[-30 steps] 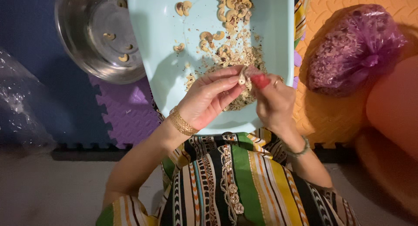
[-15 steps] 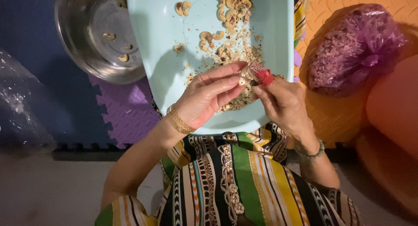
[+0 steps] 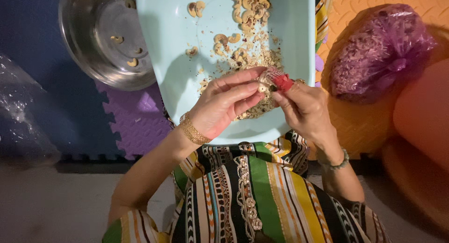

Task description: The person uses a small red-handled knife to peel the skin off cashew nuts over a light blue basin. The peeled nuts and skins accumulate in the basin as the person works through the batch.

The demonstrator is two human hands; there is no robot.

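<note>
Both hands have lifted slightly toward 12 o'clock since the earlier frame. Left hand (image 3: 224, 105) and right hand (image 3: 304, 107) pinch one cashew (image 3: 267, 79) over the pale blue tray (image 3: 173, 84). Foam floor mat (image 3: 135, 121); steel bowl (image 3: 100, 37) at 10 o'clock.

Glossy steel bowl (image 3: 100, 37), smooth matt plastic tray (image 3: 187, 84), crinkled shiny plastic bag (image 3: 381, 46), textured foam mat (image 3: 135, 121).

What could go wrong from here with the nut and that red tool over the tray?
1. The left hand pinches the cashew right against the red-handled tool in the right hand; a slip could nick a fingertip.
2. The light blue tray rests on the lap, so it might tip and spill nuts and skins.
3. Peeled pieces could miss the steel bowl, which sits off to the side.
</note>
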